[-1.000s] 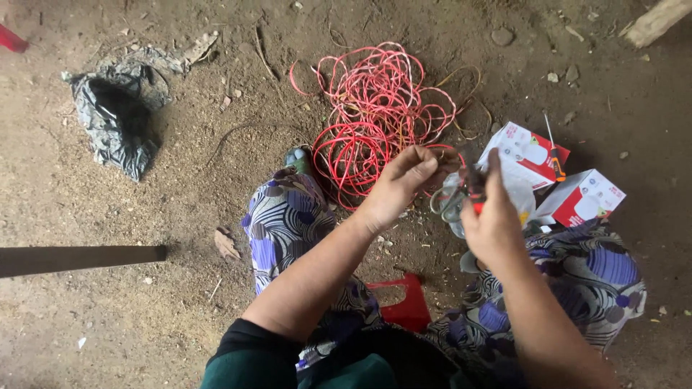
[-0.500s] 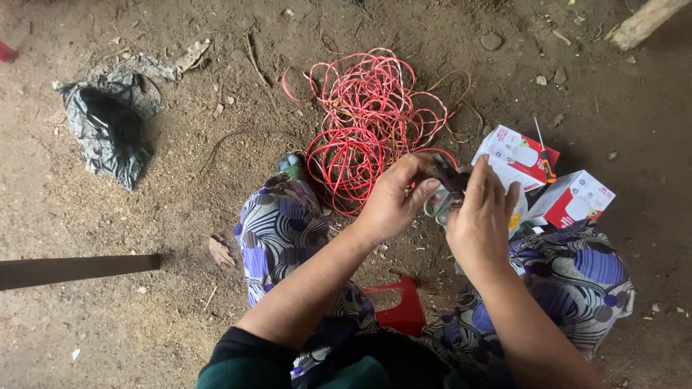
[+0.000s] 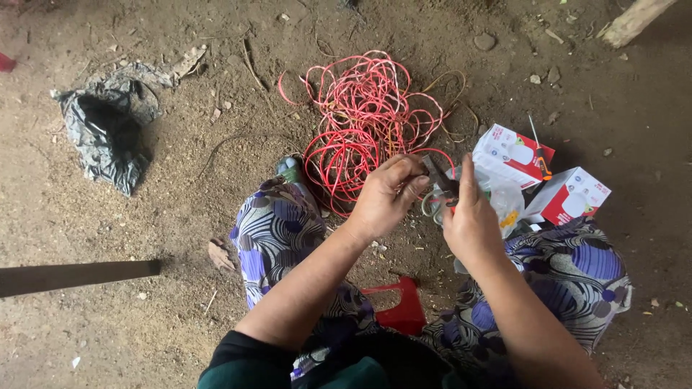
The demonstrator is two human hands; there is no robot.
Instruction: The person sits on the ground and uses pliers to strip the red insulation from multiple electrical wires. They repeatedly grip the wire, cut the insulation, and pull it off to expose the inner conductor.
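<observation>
Hands are held close together above the dirt floor (image 3: 180, 238), between the person's knees, which are covered by blue and white patterned cloth (image 3: 277, 230). The left hand (image 3: 386, 198) is curled, its fingertips pinched on a thin strand where the red wire (image 3: 367, 122) ends. The right hand (image 3: 468, 220) is closed around a small dark tool (image 3: 440, 176), whose tip points up and left toward the left hand's fingers; what kind of tool it is cannot be told. The red wire is spread in a loose tangled coil on the ground just beyond both hands, and its nearest loops are touched by the left hand. Two red and white boxes (image 3: 512, 155) are seen to the right of the coil, just beside the right hand, and a screwdriver (image 3: 539, 153) with an orange and black handle is laid across the upper one. A clear plastic bag (image 3: 504, 202) is tucked between the boxes and the right hand. A crumpled black plastic bag (image 3: 108, 133) is left well apart at the left. A red plastic piece (image 3: 400, 306) is set on the ground under the forearms.
</observation>
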